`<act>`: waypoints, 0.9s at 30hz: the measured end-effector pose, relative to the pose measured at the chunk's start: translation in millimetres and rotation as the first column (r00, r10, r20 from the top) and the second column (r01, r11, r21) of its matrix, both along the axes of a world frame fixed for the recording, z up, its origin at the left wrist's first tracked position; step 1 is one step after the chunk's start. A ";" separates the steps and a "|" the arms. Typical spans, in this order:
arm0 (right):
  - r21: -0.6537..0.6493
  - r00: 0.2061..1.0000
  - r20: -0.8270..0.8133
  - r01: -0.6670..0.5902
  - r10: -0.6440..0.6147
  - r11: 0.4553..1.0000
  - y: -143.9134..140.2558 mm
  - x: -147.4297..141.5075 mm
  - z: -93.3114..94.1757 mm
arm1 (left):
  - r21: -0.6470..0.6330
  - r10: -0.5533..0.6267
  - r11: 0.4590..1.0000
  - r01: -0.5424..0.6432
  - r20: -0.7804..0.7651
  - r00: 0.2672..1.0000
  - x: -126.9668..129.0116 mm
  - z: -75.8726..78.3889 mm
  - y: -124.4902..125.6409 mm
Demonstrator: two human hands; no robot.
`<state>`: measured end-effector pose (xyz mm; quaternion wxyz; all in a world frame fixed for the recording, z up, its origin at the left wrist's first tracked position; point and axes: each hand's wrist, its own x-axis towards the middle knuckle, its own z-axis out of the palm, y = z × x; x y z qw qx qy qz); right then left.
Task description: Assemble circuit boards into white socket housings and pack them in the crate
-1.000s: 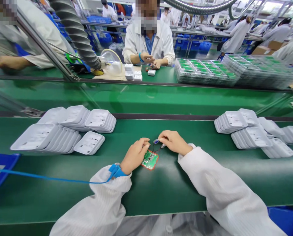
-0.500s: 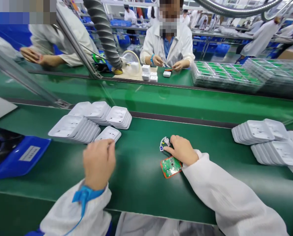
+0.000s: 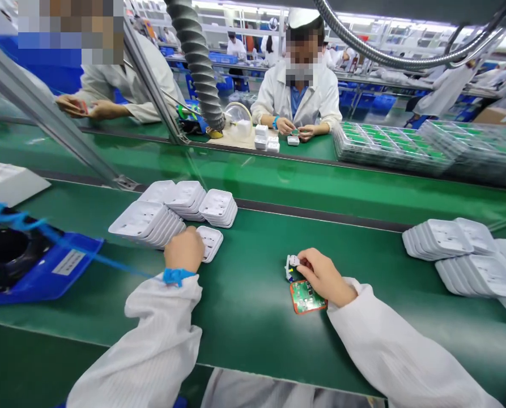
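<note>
My left hand (image 3: 185, 250) is at the left edge of a single white plastic cover (image 3: 211, 243), its fingers curled over that edge and partly hidden. The cover lies in front of the stacked covers. To the right, my right hand (image 3: 323, 276) pinches a small white connector (image 3: 294, 260) on a short cable. Just below those fingers, a green circuit board (image 3: 307, 298) with an orange rim lies flat on the green table. Part of the board is under my right hand.
Stacks of white covers stand at left (image 3: 137, 220) and right (image 3: 452, 237). A blue holder (image 3: 72, 269) with a black round part sits at far left. A ledge (image 3: 320, 220) runs behind. Across it, a co-worker (image 3: 297, 96) handles small parts near stacked trays (image 3: 388, 144).
My left hand has moved forward to the single cover and closed at its edge. My right hand stays by the board, with the connector in its fingers. The camera view has shifted slightly.
</note>
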<state>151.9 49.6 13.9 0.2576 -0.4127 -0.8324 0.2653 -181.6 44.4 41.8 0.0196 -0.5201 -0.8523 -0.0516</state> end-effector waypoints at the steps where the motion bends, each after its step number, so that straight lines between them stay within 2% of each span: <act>1: -0.001 1.000 -0.018 -0.006 0.006 1.000 -3.1 0.8 2.3 | 0.023 -0.007 1.000 0.008 -0.015 1.000 4.0 1.7 -6.5; 3: 0.012 0.998 -0.055 -0.018 0.018 1.000 -9.9 0.7 9.2 | 0.109 0.005 0.994 -0.001 -0.045 0.999 17.5 4.6 -19.0; 5: 0.050 0.995 -0.098 -0.021 0.026 0.999 -17.8 -1.2 18.5 | 0.204 0.006 0.979 -0.004 -0.008 1.000 40.9 4.8 -28.8; 6: 0.074 0.993 -0.114 -0.019 0.027 0.997 -21.9 -2.5 23.1 | 0.248 -0.032 0.969 0.019 0.051 0.998 56.3 3.5 -32.4; 8: 0.117 0.993 -0.119 -0.010 0.024 0.993 -28.8 -4.9 30.8 | 0.326 -0.209 0.937 0.126 0.234 0.950 92.4 -1.5 -37.9; 10: 0.152 0.996 -0.092 0.014 0.000 0.988 -32.4 -5.1 34.5 | 0.416 -0.433 0.875 0.247 0.447 0.783 129.0 -7.7 -42.4; 12: 0.189 0.998 -0.047 0.049 -0.041 0.981 -31.9 -1.9 34.2 | 0.451 -0.519 0.851 0.268 0.643 0.563 157.8 -13.0 -46.7; 14: 0.221 0.998 0.003 0.068 -0.070 0.973 -28.7 4.2 32.0 | 0.415 -0.477 0.878 0.240 0.803 0.359 174.4 -16.2 -50.7; 16: 0.236 0.997 0.052 0.048 -0.062 0.971 -25.3 10.7 29.9 | 0.357 -0.397 0.908 0.220 0.901 0.175 180.4 -17.0 -53.7; 18: 0.235 0.995 0.091 0.012 -0.034 0.972 -23.5 15.1 28.5 | 0.318 -0.332 0.924 0.214 0.942 0.035 181.0 -15.9 -55.3; 20: 0.233 0.994 0.110 -0.014 -0.012 0.972 -23.3 16.4 27.4 | 0.304 -0.306 0.932 0.196 0.952 -0.021 181.1 -14.1 -54.9; 24: 0.237 0.999 0.035 -0.020 0.012 0.971 -23.1 15.4 27.4 | 0.288 -0.289 0.952 0.104 0.957 -0.002 186.2 -12.3 -48.3; 26: 0.170 0.998 -0.051 0.049 -0.041 0.984 -20.7 16.9 30.0 | 0.298 -0.297 0.952 0.064 0.954 -0.024 189.8 -12.5 -44.9; 27: 0.093 0.995 -0.079 0.076 -0.068 0.993 -18.8 18.4 31.8 | 0.318 -0.317 0.946 0.065 0.948 -0.028 191.4 -12.7 -43.9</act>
